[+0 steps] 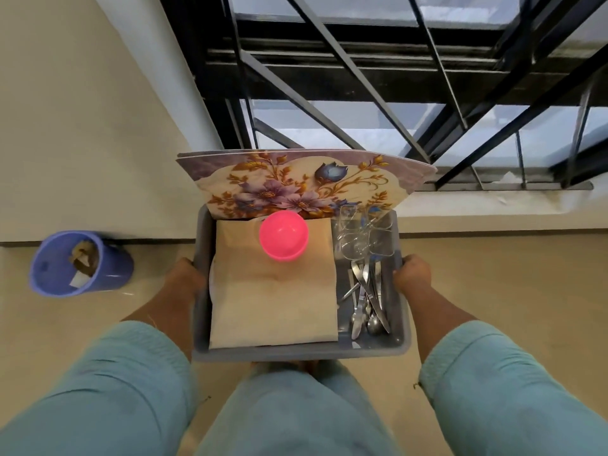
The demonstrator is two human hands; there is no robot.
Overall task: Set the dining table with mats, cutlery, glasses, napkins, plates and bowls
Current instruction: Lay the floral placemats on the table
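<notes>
The grey plastic tub (301, 352) sits right between the two hands, with its long side running away from the person. The left hand (184, 279) grips its left rim and the right hand (413, 274) grips its right rim, fingers curled round. Inside lie flowery mats (296, 184), a beige napkin (273, 301), a pink plastic bowl (283, 239), clear glasses (357, 236) and shiny metal cutlery (367, 297).
</notes>
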